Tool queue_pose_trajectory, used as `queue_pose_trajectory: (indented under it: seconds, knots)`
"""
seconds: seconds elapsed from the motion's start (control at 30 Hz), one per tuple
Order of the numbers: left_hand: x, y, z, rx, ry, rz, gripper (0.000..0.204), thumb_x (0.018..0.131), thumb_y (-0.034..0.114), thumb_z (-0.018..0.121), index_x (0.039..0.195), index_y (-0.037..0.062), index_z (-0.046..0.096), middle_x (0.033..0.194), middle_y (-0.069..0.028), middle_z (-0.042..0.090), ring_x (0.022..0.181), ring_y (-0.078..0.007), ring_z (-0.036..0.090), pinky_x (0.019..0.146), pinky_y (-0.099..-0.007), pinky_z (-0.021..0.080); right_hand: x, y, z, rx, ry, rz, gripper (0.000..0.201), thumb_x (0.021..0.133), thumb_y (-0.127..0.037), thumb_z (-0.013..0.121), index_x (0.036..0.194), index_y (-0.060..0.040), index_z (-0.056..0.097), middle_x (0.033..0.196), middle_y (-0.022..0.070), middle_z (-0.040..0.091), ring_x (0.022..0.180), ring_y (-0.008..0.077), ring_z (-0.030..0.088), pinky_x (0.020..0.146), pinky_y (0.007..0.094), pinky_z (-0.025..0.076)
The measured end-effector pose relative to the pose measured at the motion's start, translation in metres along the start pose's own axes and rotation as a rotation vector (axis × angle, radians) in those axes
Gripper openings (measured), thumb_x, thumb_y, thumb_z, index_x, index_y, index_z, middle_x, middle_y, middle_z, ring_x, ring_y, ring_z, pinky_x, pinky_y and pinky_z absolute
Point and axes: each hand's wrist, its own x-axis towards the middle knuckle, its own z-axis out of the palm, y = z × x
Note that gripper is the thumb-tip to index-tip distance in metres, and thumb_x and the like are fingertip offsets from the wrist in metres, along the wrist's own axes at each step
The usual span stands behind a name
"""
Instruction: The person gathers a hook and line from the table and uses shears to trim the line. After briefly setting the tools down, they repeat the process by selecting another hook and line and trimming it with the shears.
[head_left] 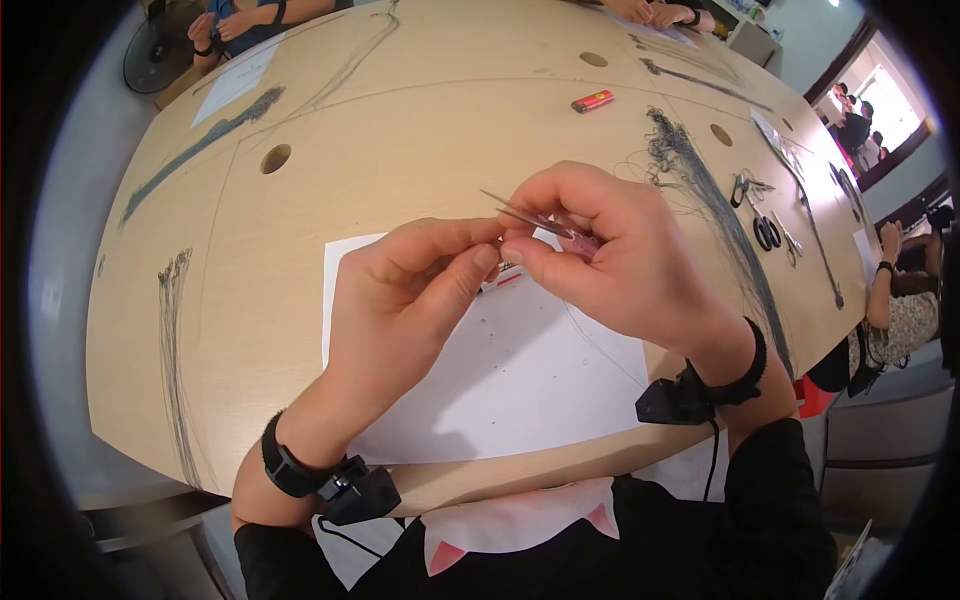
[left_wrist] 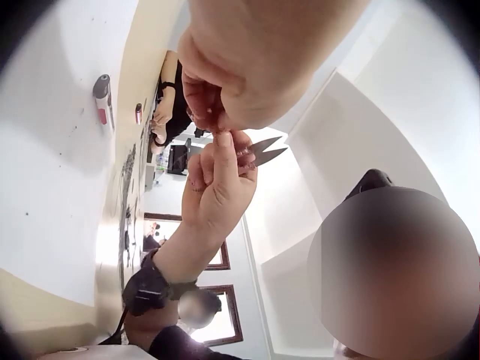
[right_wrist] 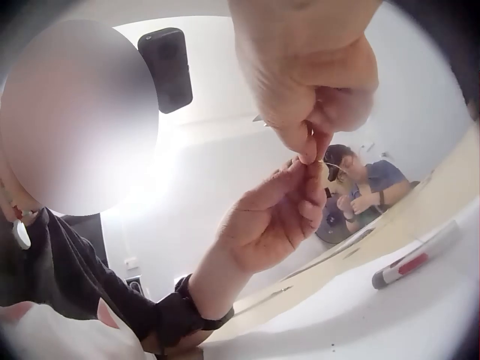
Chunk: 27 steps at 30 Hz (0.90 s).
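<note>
My right hand (head_left: 610, 250) curls round small scissors (head_left: 575, 242) with a pinkish handle; their pointed blades stick out apart toward the upper left. Its thumb and forefinger also pinch at the fingertips of my left hand (head_left: 400, 290). In the right wrist view a thin pale strand (right_wrist: 334, 165) shows beside the meeting fingertips, and my left hand (right_wrist: 270, 217) pinches there with thumb and forefinger. The left wrist view shows the scissor blades (left_wrist: 271, 151) beyond my right hand (left_wrist: 221, 184). Both hands are held above white paper (head_left: 500, 370).
A marker (right_wrist: 412, 264) lies on the paper among dark specks. Around it on the table (head_left: 300, 210) are dark strand bundles (head_left: 172, 340), a red lighter (head_left: 592, 101) and black-handled scissors (head_left: 767, 233). Other people sit across and at the right.
</note>
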Motion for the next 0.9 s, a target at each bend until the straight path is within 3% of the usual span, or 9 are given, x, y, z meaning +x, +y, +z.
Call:
queue_pose_trajectory:
  seconds: [0.03, 0.17, 0.23, 0.27, 0.33, 0.43, 0.57, 0.63, 0.9]
  knots:
    - [0.000, -0.001, 0.001, 0.001, 0.001, -0.002, 0.015, 0.083, 0.006, 0.056, 0.095, -0.0026, 0.060, 0.081, -0.0063, 0.063, 0.072, -0.0100, 0.057, 0.062, -0.0211, 0.045, 0.000, 0.001, 0.001, 0.010, -0.004, 0.005, 0.014, 0.073, -0.001, 0.061, 0.085, -0.0031, 0.055, 0.066, -0.0042, 0.051, 0.056, 0.0008, 0.038, 0.047, 0.0164, 0.030]
    - [0.000, -0.002, 0.004, -0.068, 0.003, -0.015, 0.016, 0.082, 0.005, 0.057, 0.096, -0.0023, 0.059, 0.083, -0.0064, 0.062, 0.073, -0.0101, 0.058, 0.062, -0.0208, 0.046, -0.001, 0.007, 0.005, 0.042, -0.006, 0.030, 0.017, 0.073, 0.001, 0.058, 0.089, -0.0031, 0.053, 0.068, -0.0036, 0.051, 0.056, 0.0008, 0.039, 0.048, 0.0157, 0.030]
    - [0.000, -0.003, 0.004, -0.071, 0.013, -0.027, 0.018, 0.082, 0.005, 0.057, 0.098, -0.0020, 0.058, 0.083, -0.0061, 0.062, 0.072, -0.0103, 0.058, 0.063, -0.0208, 0.046, -0.002, 0.019, 0.011, 0.290, 0.028, 0.034, 0.018, 0.075, 0.000, 0.055, 0.092, -0.0005, 0.051, 0.076, 0.0038, 0.055, 0.062, 0.0065, 0.052, 0.055, 0.0207, 0.043]
    - [0.000, -0.005, 0.003, -0.106, 0.027, -0.047, 0.020, 0.081, 0.006, 0.058, 0.100, -0.0015, 0.057, 0.083, -0.0056, 0.061, 0.073, -0.0104, 0.058, 0.063, -0.0209, 0.046, -0.001, 0.019, 0.010, 0.294, 0.026, 0.034, 0.018, 0.075, 0.000, 0.055, 0.092, -0.0005, 0.051, 0.076, 0.0038, 0.055, 0.062, 0.0065, 0.052, 0.055, 0.0207, 0.043]
    - [0.000, -0.008, 0.004, -0.139, 0.039, -0.073, 0.022, 0.081, 0.006, 0.059, 0.101, -0.0011, 0.055, 0.082, -0.0051, 0.061, 0.073, -0.0105, 0.058, 0.062, -0.0211, 0.046, 0.000, 0.014, 0.008, 0.456, 0.007, 0.209, 0.022, 0.077, 0.000, 0.055, 0.098, -0.0002, 0.050, 0.077, 0.0014, 0.054, 0.065, 0.0042, 0.053, 0.058, 0.0200, 0.045]
    - [0.002, -0.013, 0.009, -0.206, 0.074, -0.087, 0.023, 0.081, 0.007, 0.060, 0.102, -0.0001, 0.054, 0.081, -0.0047, 0.060, 0.074, -0.0108, 0.057, 0.060, -0.0211, 0.044, 0.000, 0.016, 0.007, 0.646, -0.006, 0.222, 0.025, 0.077, 0.000, 0.055, 0.102, 0.0011, 0.047, 0.077, 0.0017, 0.054, 0.064, 0.0059, 0.054, 0.059, 0.0197, 0.046]
    - [0.000, -0.022, 0.006, -0.208, -0.026, -0.183, 0.015, 0.081, 0.009, 0.059, 0.094, 0.0020, 0.057, 0.081, -0.0054, 0.060, 0.072, -0.0118, 0.057, 0.056, -0.0206, 0.041, -0.002, 0.018, 0.008, 0.680, 0.012, 0.224, 0.027, 0.077, 0.001, 0.055, 0.102, 0.0019, 0.046, 0.076, 0.0025, 0.053, 0.062, 0.0073, 0.055, 0.059, 0.0199, 0.047]
    - [-0.002, -0.021, 0.007, -0.206, -0.010, -0.222, 0.009, 0.082, 0.009, 0.058, 0.088, 0.0033, 0.059, 0.080, -0.0060, 0.060, 0.069, -0.0119, 0.056, 0.052, -0.0204, 0.040, -0.004, 0.017, 0.011, 0.679, 0.010, 0.246, 0.031, 0.077, 0.003, 0.056, 0.107, -0.0001, 0.048, 0.077, 0.0024, 0.055, 0.062, 0.0012, 0.045, 0.054, 0.0155, 0.036]
    - [-0.002, -0.014, 0.009, -0.308, -0.010, -0.340, 0.014, 0.086, 0.016, 0.053, 0.088, 0.0034, 0.056, 0.078, -0.0061, 0.059, 0.067, -0.0108, 0.056, 0.046, -0.0170, 0.039, -0.008, 0.019, 0.016, 0.667, 0.072, 0.145, 0.030, 0.078, 0.006, 0.054, 0.107, 0.0006, 0.047, 0.077, 0.0038, 0.055, 0.062, 0.0012, 0.046, 0.054, 0.0160, 0.038]
